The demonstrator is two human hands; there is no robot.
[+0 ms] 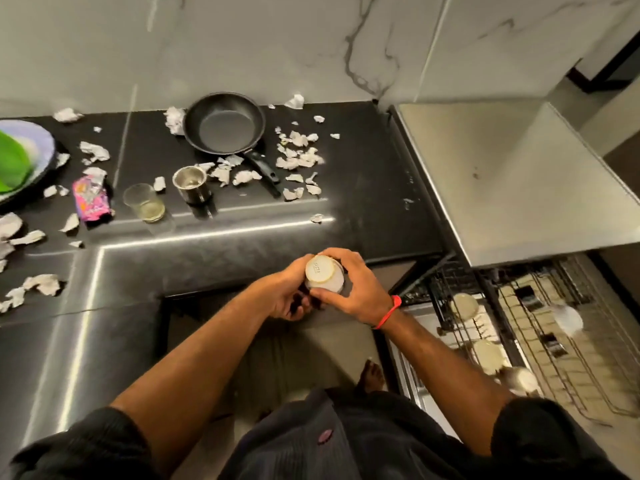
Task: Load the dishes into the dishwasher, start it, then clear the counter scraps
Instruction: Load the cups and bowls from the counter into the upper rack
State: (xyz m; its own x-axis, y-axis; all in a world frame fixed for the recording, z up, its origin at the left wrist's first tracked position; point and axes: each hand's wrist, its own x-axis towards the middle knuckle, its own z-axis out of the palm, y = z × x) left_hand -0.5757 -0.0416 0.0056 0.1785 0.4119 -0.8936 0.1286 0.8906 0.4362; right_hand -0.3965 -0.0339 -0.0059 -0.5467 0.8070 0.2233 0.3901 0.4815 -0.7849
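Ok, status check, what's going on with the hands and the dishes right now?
Both hands, left and right, gripping an upturned white cup. Dishwasher rack pulled out, partly loaded. Pan, steel cup, glass and paper scraps on counter.

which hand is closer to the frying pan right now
Left, narrowly. The left hand grips the near-left side of the white cup, below the frying pan in the picture. The right hand grips the cup's other side, further right of the pan.
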